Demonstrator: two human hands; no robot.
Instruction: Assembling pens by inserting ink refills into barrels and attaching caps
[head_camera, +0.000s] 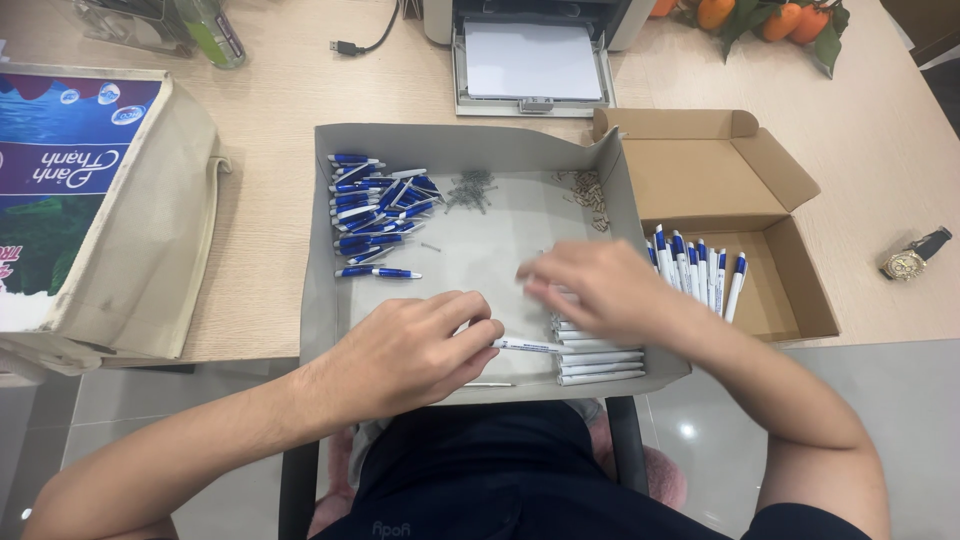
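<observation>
My left hand (415, 352) pinches a white pen barrel (530, 346) by its end, low in the grey cardboard tray (325, 300). My right hand (598, 288) hovers, blurred, over a stack of white pen barrels (600, 362) at the tray's right front; whether it holds one cannot be told. A heap of blue-and-white pen parts (375, 210) lies at the tray's left. Small dark springs (470, 190) and pale small parts (588, 195) sit at its back.
A brown cardboard box (790, 280) to the right holds a row of finished blue-and-white pens (695, 270). A wristwatch (912, 258) lies further right. A printer (530, 55) stands behind, oranges (760, 18) at the back right, a large printed carton (90, 210) left.
</observation>
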